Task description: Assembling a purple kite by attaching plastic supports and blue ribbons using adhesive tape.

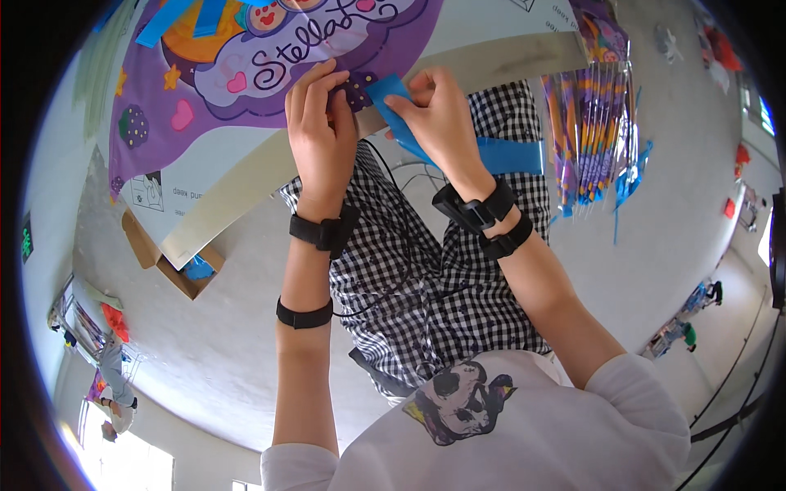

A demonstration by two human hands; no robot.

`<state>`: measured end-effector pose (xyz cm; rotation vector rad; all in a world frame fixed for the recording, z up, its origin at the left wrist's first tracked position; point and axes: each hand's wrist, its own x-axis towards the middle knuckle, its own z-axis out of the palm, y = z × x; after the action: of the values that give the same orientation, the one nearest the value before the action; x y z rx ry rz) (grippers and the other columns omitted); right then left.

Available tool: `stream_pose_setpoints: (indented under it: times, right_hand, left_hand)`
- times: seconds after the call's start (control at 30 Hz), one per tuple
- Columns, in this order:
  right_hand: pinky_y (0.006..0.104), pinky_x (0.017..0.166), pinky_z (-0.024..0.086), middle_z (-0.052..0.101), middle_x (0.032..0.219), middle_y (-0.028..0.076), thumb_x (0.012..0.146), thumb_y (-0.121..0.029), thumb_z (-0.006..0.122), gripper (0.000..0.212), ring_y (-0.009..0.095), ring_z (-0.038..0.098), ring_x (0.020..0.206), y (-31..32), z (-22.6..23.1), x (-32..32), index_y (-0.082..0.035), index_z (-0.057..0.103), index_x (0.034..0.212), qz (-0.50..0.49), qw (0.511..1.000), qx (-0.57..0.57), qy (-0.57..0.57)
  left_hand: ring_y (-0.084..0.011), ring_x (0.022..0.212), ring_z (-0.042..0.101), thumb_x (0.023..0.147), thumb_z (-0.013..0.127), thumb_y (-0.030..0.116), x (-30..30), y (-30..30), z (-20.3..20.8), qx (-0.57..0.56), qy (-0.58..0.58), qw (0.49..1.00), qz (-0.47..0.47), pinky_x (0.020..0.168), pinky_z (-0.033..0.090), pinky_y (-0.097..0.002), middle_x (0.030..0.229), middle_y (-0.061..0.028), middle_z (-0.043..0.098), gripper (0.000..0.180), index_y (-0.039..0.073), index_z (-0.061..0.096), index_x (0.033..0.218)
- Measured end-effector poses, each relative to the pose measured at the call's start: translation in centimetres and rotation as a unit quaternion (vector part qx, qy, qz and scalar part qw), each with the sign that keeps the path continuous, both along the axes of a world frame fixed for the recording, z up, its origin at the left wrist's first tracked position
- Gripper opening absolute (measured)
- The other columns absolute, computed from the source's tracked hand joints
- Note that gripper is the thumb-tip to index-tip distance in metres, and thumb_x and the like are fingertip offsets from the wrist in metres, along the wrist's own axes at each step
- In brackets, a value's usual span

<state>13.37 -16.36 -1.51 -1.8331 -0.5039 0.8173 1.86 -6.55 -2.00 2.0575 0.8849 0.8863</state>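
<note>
A large purple printed sheet (155, 90) with cartoon figures, hearts and stars spreads over the work surface in front of me. My left hand (321, 135) is at its near edge, fingers bent and thumb closed against a dark purple dotted part; the thumb partly hides the grip. To the right, my right hand (438, 119) pinches a flat blue ribbon (512, 155) between thumb and fingers. One end of the ribbon lies against the sheet's edge, while the rest trails rightward over my lap. More blue strips (209, 16) lie on the sheet at the upper left.
The white board (524, 57) under the sheet has a curved pale edge band (229, 196). At the right hangs a clear-wrapped bundle (589, 135) of folded purple and orange pieces. Below left stands an open cardboard box (184, 274) with blue material. People are farther off.
</note>
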Motion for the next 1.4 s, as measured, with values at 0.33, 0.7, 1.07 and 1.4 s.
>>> stream_pose_setpoints:
  times: [0.33, 0.7, 1.07, 1.4]
  right_hand:
    - [0.0372, 0.059, 0.05, 0.062, 0.074, 0.015, 0.078, -0.011, 0.074, 0.034, 0.03, 0.064, 0.067, 1.3, 0.7, 0.1, 0.002, 0.049, 0.096, 0.019, 0.995, -0.045, -0.09]
    - [0.0389, 0.058, 0.049, 0.061, 0.076, 0.017, 0.077, -0.011, 0.074, 0.034, 0.032, 0.062, 0.065, 1.3, 0.3, 0.4, 0.003, 0.049, 0.094, 0.026, 0.989, -0.028, -0.143]
    - [0.0364, 0.058, 0.051, 0.064, 0.076, 0.017, 0.081, -0.011, 0.071, 0.03, 0.03, 0.065, 0.067, 0.5, 1.0, 0.6, 0.003, 0.049, 0.095, 0.033, 0.992, -0.04, -0.118]
    - [0.0366, 0.06, 0.052, 0.065, 0.078, 0.017, 0.081, -0.01, 0.072, 0.029, 0.03, 0.066, 0.07, 0.7, 0.6, 0.8, 0.002, 0.05, 0.096, 0.025, 0.992, -0.045, -0.115]
  left_hand:
    - [-0.0306, 0.104, 0.053, 0.083, 0.059, -0.003, -1.5, -3.0, 0.5, 0.081, 0.114, 0.989, -0.045, 0.089, 0.047, -0.039, 0.12, -0.0118, 0.057, 0.03, 0.008, 0.067, 0.11]
    - [-0.0307, 0.108, 0.051, 0.08, 0.059, -0.003, -1.2, -3.1, 0.8, 0.083, 0.163, 0.982, -0.056, 0.091, 0.047, -0.039, 0.123, -0.0112, 0.052, 0.042, 0.013, 0.065, 0.119]
    - [-0.0311, 0.108, 0.051, 0.081, 0.06, -0.002, -1.2, -3.3, 0.7, 0.087, 0.166, 0.981, -0.051, 0.09, 0.048, -0.0389, 0.122, -0.0115, 0.052, 0.042, 0.014, 0.066, 0.119]
    - [-0.0315, 0.109, 0.051, 0.083, 0.06, 0.0, -1.1, -3.2, 0.5, 0.086, 0.165, 0.981, -0.046, 0.09, 0.048, -0.0399, 0.122, -0.0114, 0.052, 0.04, 0.015, 0.065, 0.12]
